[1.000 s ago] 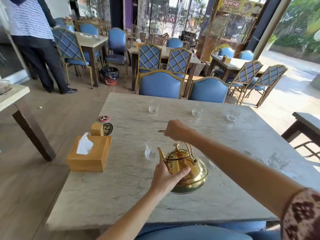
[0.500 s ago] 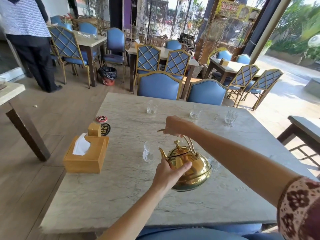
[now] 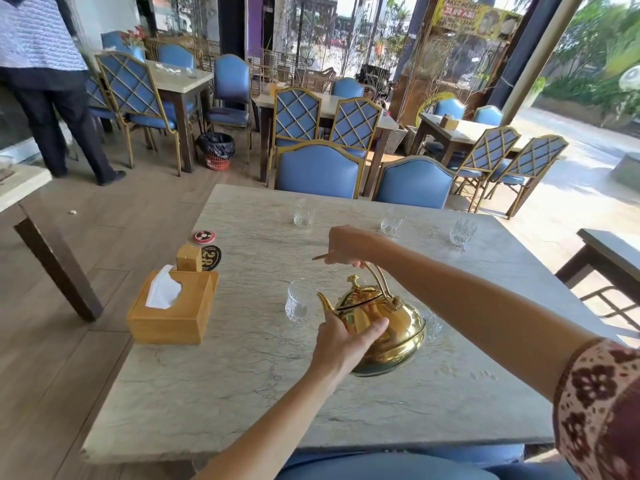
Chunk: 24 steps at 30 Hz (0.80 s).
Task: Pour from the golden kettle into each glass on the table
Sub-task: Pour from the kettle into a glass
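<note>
The golden kettle (image 3: 388,327) hangs tilted just above the marble table (image 3: 242,393), spout pointing left toward a clear glass (image 3: 298,304). My right hand (image 3: 348,245) is closed around the kettle's arched handle from above. My left hand (image 3: 346,341) is pressed against the kettle's near side, below the spout. Another glass (image 3: 433,325) peeks out behind the kettle on its right. Three more glasses stand along the far edge: left (image 3: 304,213), middle (image 3: 393,223) and right (image 3: 462,233).
A wooden tissue box (image 3: 173,308) sits at the table's left edge, with a small wooden block (image 3: 188,258) and two round discs behind it. Two blue chairs (image 3: 318,171) face me across the table. A person (image 3: 52,81) stands at far left.
The kettle has lifted off the table and tipped, its spout drawing closer to the near glass. Both hands kept their hold; the view shifted slightly.
</note>
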Tool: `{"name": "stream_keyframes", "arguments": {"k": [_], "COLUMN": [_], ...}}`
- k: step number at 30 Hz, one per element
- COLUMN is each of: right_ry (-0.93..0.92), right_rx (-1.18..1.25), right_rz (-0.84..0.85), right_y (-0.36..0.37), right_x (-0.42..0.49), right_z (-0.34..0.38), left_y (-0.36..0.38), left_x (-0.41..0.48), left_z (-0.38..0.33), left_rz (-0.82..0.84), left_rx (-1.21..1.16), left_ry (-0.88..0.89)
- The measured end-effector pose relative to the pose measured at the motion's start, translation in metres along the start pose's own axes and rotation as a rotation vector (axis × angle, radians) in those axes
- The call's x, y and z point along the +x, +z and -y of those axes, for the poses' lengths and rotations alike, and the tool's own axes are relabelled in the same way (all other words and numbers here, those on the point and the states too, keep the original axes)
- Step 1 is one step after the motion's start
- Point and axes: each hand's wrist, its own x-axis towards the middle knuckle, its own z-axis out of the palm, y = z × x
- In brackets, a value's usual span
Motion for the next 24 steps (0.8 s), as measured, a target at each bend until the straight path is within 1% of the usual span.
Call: {"name": "stream_keyframes", "arguments": {"k": [7, 13, 16, 24], "right_ry": [-0.007, -0.007, -0.009, -0.008], "right_rx": [-0.037, -0.058, -0.056, -0.054], "right_rz": [-0.006, -0.004, 0.003, 0.011], "right_y": [-0.002, -0.002, -0.002, -0.004], "right_x": [-0.002, -0.003, -0.004, -0.006], "right_z": [0.001, 0.001, 0.002, 0.004], "left_y": [0.009, 0.015, 0.017, 0.019], "left_x": [0.003, 0.006, 0.007, 0.009], "left_z": [-0.004, -0.003, -0.001, 0.001], "left_rz": [-0.060, -0.050, -0.055, -0.090], "left_rx": [0.114, 0.186, 0.200, 0.190], "left_ry": [-0.021, -0.017, 0.013, 0.022]}}
